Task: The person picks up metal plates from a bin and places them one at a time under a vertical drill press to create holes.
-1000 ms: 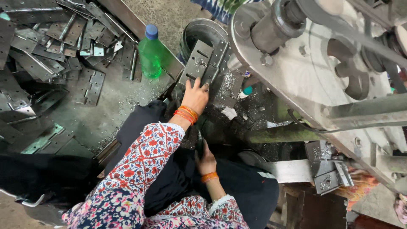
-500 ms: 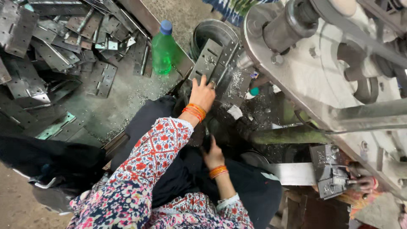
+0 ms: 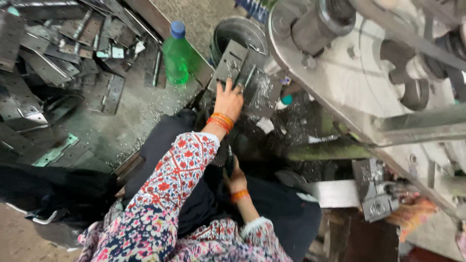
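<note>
My left hand (image 3: 228, 99), with orange bangles at the wrist and a floral sleeve, reaches forward. Its fingers close over the upper edge of a grey punched metal plate (image 3: 232, 62), one of a stack leaning against a dark round bucket (image 3: 238, 30). My right hand (image 3: 237, 178), also with an orange bangle, lies low over my dark-clothed lap. Its fingers curl toward a dark object that I cannot make out.
A green plastic bottle with a blue cap (image 3: 175, 54) stands on the gritty floor at the left. Beyond it lies a heap of grey metal strips and plates (image 3: 48, 63). A large grey press machine (image 3: 369, 82) fills the right side, with a metal block (image 3: 374, 194) below.
The view has swung a little to the right and nearer. My left hand stays on the plate stack, its fingers sliding up to the plate's top edge. My right hand has barely moved.
</note>
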